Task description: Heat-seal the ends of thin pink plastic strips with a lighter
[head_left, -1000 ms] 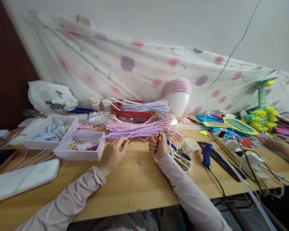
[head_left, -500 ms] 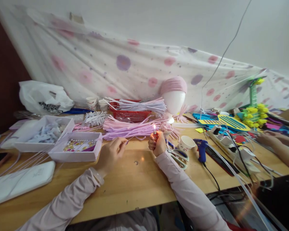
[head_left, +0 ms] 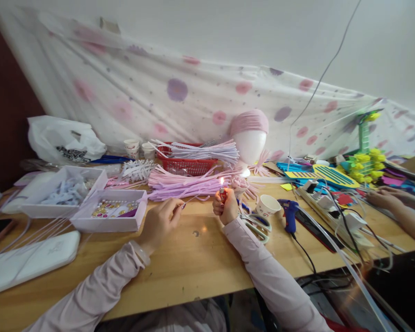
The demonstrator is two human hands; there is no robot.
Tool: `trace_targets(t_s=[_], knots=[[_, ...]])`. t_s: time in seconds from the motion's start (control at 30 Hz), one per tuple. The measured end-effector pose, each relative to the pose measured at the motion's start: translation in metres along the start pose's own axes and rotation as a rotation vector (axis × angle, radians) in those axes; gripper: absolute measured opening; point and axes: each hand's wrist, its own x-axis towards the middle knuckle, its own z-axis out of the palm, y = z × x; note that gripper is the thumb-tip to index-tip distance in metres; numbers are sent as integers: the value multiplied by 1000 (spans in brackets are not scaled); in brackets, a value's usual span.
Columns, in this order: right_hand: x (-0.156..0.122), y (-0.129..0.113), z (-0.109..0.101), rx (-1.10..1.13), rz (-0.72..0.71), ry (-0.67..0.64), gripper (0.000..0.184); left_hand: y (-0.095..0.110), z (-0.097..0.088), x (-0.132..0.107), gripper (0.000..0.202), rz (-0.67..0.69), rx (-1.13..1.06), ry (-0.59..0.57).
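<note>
My right hand (head_left: pixel 227 207) is closed around a red lighter (head_left: pixel 223 195), and a small flame (head_left: pixel 222 181) burns at its top. To the left, my left hand (head_left: pixel 163 221) pinches a thin pale strand (head_left: pixel 191 199) between thumb and forefinger. The strand's tip points toward the lighter but stays apart from the flame. Behind both hands lies a heap of pink and purple fuzzy stems (head_left: pixel 193 184). Scissors (head_left: pixel 257 226) with pale handles rest beside my right wrist, next to a paper cup (head_left: pixel 268 205).
At left stand a white box of beads and gems (head_left: pixel 105 223), another white box (head_left: pixel 48 210) and a white power bank (head_left: pixel 31 263). A blue glue gun (head_left: pixel 290 216) and a power strip (head_left: pixel 327 207) lie right. Behind are a red basket (head_left: pixel 190 167) and foam head (head_left: pixel 251 145). Another person's hands (head_left: pixel 387 199) are far right.
Both hands stay almost in place. The flame looks slightly taller, and my left hand has shifted very slightly to the right.
</note>
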Motion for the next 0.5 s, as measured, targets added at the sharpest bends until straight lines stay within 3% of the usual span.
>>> trace_targets(t_s=[0.5], knots=[[-2, 5, 3, -35, -7, -23, 33, 1, 1, -1, 13, -1, -1, -9]])
